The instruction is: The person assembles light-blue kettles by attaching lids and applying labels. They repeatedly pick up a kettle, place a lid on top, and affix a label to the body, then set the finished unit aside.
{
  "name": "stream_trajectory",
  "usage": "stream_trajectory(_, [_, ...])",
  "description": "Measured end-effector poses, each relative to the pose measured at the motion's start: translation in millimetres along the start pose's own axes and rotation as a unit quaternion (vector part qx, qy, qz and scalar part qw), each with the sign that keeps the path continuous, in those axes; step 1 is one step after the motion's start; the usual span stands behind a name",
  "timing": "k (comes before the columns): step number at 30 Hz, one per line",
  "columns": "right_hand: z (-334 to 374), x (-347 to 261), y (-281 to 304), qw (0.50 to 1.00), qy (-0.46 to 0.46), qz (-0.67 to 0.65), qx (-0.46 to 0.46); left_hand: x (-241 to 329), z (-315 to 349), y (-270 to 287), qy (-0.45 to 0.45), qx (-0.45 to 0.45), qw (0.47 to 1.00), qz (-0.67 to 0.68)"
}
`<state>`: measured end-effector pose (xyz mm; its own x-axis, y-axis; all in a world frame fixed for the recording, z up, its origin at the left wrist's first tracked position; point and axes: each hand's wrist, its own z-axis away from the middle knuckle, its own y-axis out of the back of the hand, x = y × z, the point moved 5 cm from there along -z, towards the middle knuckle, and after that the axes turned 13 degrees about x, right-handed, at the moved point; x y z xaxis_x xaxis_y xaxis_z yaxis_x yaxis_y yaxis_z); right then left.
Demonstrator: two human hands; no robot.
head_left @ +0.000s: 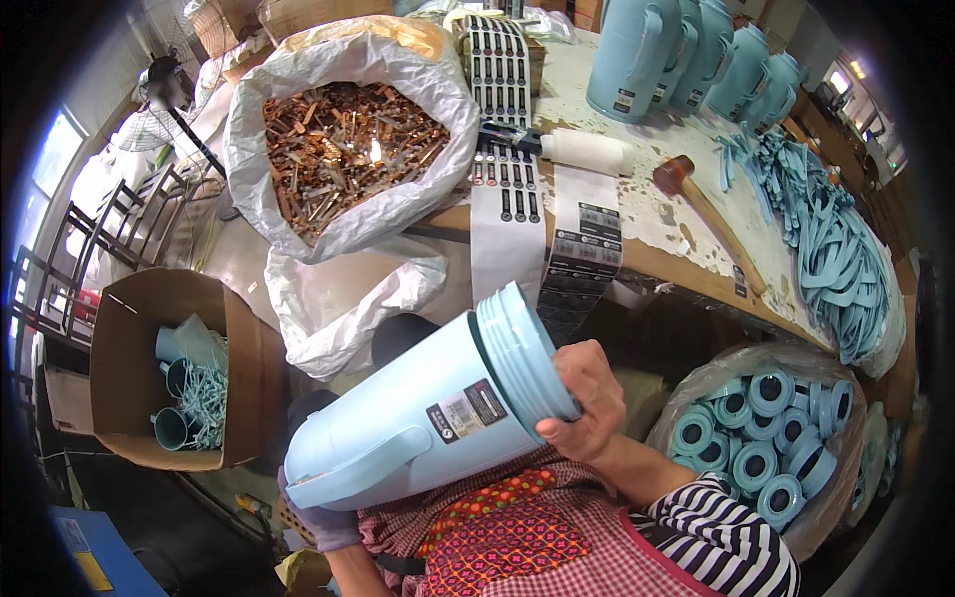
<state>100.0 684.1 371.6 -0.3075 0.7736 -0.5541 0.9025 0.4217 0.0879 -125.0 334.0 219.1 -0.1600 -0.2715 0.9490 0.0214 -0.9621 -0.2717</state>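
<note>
A light blue thermos jug body (388, 398) lies tilted across my lap, its handle (363, 470) toward me and a dark label on its side. My left hand (328, 522), in a greyish glove, supports the lower end; most of its fingers are hidden behind the jug. At the upper end, my right hand (587, 403) is closed round a threaded light blue collar (522, 353). A dark gap shows between collar and body along one side. I cannot tell whether the collar is seated.
A white sack (348, 234) of brownish metal strips stands ahead. The worktable (686, 244) bears label sheets (505, 214), a mallet (711, 214), several jugs (627, 65) and blue straps (841, 264). A cardboard box (254, 378) is left; a bag of ring-shaped blue parts (766, 438) is right.
</note>
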Motion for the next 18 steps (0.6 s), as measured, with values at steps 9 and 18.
stream_trajectory(9, [-6,-14,-11,0.997,0.05,-0.047,-0.024,12,3,0,-0.064,-0.005,0.995,-0.079])
stream_trajectory(18, [26,61,-44,0.808,-0.56,-0.162,0.087,126,14,-29,-0.245,0.13,0.961,-0.016])
